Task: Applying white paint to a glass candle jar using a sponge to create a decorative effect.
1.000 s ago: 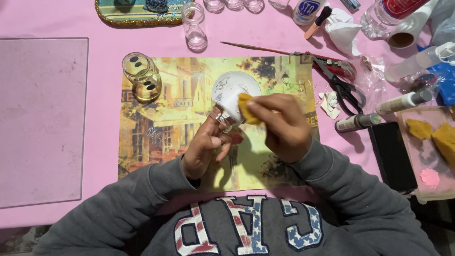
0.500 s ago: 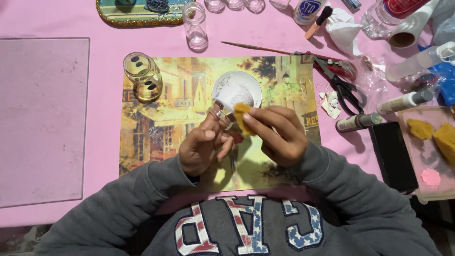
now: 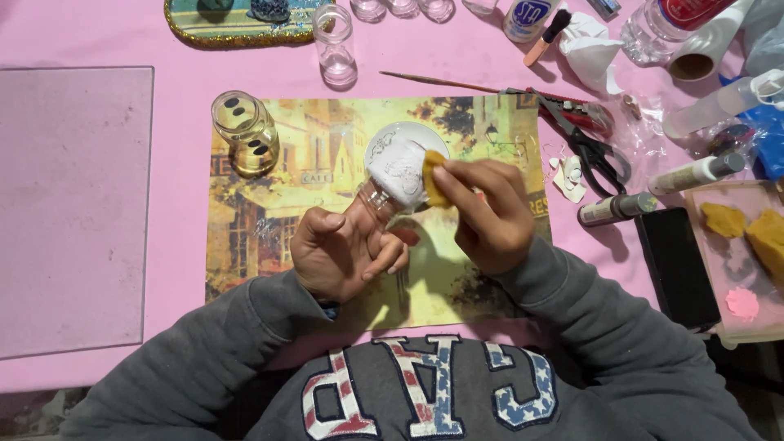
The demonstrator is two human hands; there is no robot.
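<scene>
A small glass jar [image 3: 390,175], tilted above the picture placemat [image 3: 269,204], sits clasped in the left hand [image 3: 343,249]. The right hand [image 3: 490,212] pinches a yellow sponge [image 3: 433,175] against its white side. The pink desk [image 3: 98,41] carries scissors [image 3: 588,147] and a glass sheet [image 3: 69,204].

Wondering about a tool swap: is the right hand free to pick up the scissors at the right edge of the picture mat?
Probably not yet. The right hand is pinching a yellow sponge against the jar held by the left hand. The scissors lie uncovered nearby.
</scene>
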